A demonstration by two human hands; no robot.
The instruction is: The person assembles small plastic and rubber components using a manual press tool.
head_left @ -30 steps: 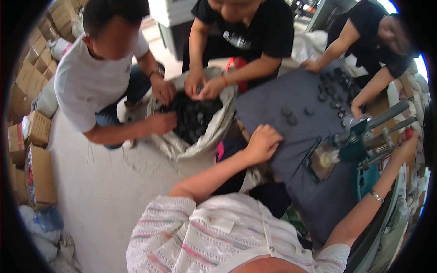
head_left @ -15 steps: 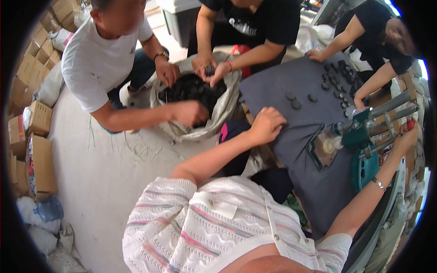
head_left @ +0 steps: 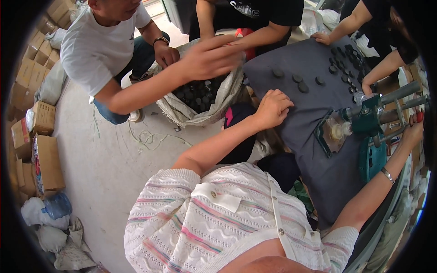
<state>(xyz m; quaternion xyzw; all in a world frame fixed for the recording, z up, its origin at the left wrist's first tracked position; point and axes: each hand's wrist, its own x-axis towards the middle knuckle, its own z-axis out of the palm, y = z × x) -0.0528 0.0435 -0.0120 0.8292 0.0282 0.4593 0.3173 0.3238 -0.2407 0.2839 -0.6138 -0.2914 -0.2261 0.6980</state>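
Left hand (head_left: 272,108) fingers curl on the grey cloth (head_left: 314,136) edge.

We see our own two bare arms reaching forward from a striped knit top. Our left arm rises from the shoulder, bent a little at the elbow, and ends in our left hand (head_left: 273,108), loosely curled with the knuckles up and the fingers tucked under. Our right arm stretches out long toward the right edge, a thin bracelet at the wrist. Our right hand (head_left: 414,129) closes there, partly cut off by the rim.
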